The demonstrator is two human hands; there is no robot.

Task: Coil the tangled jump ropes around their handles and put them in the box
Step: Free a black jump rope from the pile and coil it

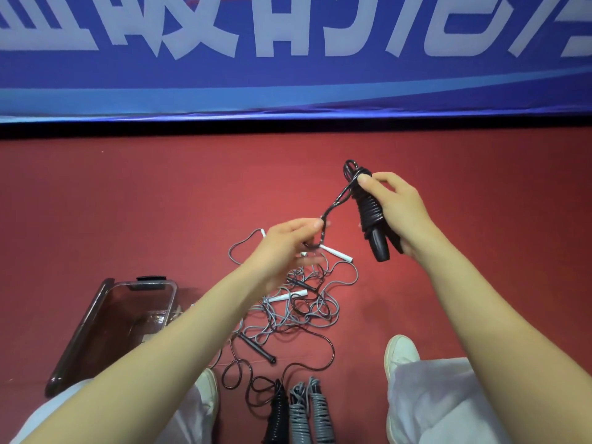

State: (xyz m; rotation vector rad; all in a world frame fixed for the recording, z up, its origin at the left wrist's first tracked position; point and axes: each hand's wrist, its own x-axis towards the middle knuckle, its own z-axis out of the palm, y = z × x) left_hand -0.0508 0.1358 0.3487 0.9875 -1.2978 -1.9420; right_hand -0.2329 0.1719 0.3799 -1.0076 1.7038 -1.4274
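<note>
1. Since they're wound tight, the three coiled ropes nearest, btw the shoes, prob handle as firm bundles: grip each round its middle.
2. Box sits near left and looks open. The tangle lies just right of it: thin limp cord w/ stiff handles, light, likely to snag. Lift by a handle.
3. Left hand pinches the black tail; looks slick, so keep it taut.
4. Farthest, right hand curls round the black bundle, thumb pinning the top turns.
</note>
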